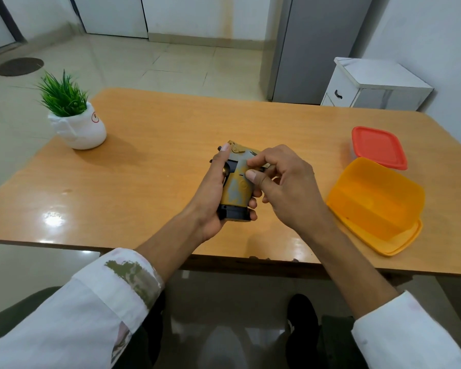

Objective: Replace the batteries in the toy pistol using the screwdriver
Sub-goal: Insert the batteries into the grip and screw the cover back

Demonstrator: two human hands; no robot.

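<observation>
- Head view, counts: 1 toy pistol (pixel 238 182), 2 hands, 2 plastic tubs (orange (pixel 375 203), red-lidded (pixel 378 146)) at frame right, 1 potted plant (pixel 75 115) upper left, 1 table (pixel 157 155).
- Pistol: frame centre, above the table; gold/grey mottled body, black base.
- Left hand (pixel 210 193): fingers wrapped round the grip.
- Right hand (pixel 285 182): thumb and forefinger pinch the pistol's side, other fingers curled.

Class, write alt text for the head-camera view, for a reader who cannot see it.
A person's left hand grips a yellow-and-grey toy pistol over a wooden table while the right hand pinches its side with thumb and forefinger. A potted plant stands far left; an open orange tub and a red-lidded box sit at right.
</observation>
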